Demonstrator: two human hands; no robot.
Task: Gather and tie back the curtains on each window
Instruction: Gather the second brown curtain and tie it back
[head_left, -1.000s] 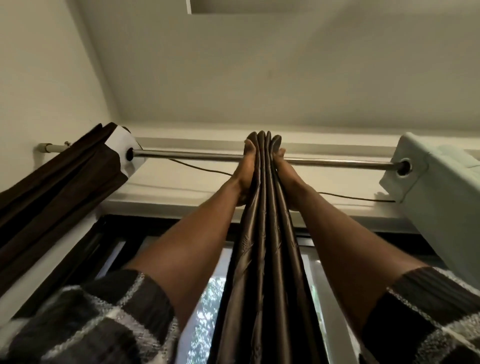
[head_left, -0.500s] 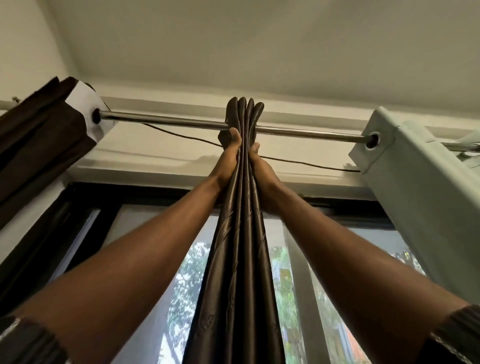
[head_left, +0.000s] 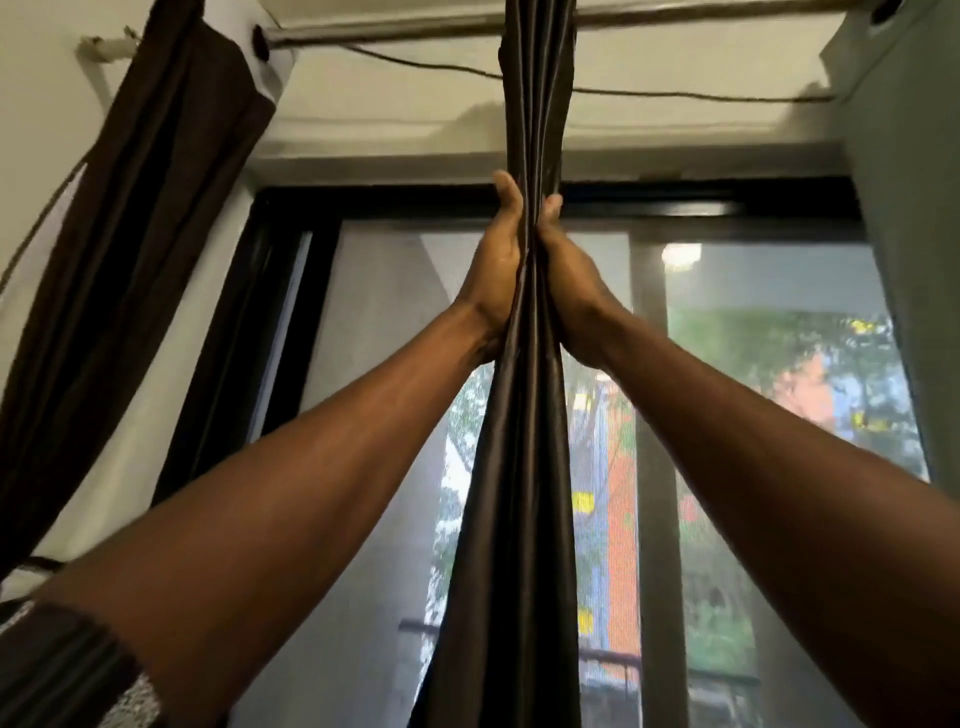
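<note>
gathered dark brown curtain (head_left: 519, 467) hangs as one tight bundle down the centre of the view, from 12 o'clock to 6 o'clock. its top is on the metal rod (head_left: 415, 28) that crosses the upper edge. both arms reach up. left hand (head_left: 491, 275) lies flat against the bundle's 9 o'clock side, right hand (head_left: 569, 280) flat against its 3 o'clock side, palms facing each other with the folds squeezed between them, just above centre. fingers look straight and point up along the cloth. not clenched, no wrap-around grasp visible, though the far side of the fingers is hidden by the folds. second dark curtain (head_left: 130, 234) hangs bunched at 10 o'clock, well apart from the middle one. pale green curtain (head_left: 909, 208) at 2 to 3 o'clock. thin cable (head_left: 649, 93) sags just under the rod. black window frame (head_left: 675, 200) behind the hands, blurred greenery through the pane. plaid sleeve (head_left: 62, 670) at 7 o'clock.
</note>
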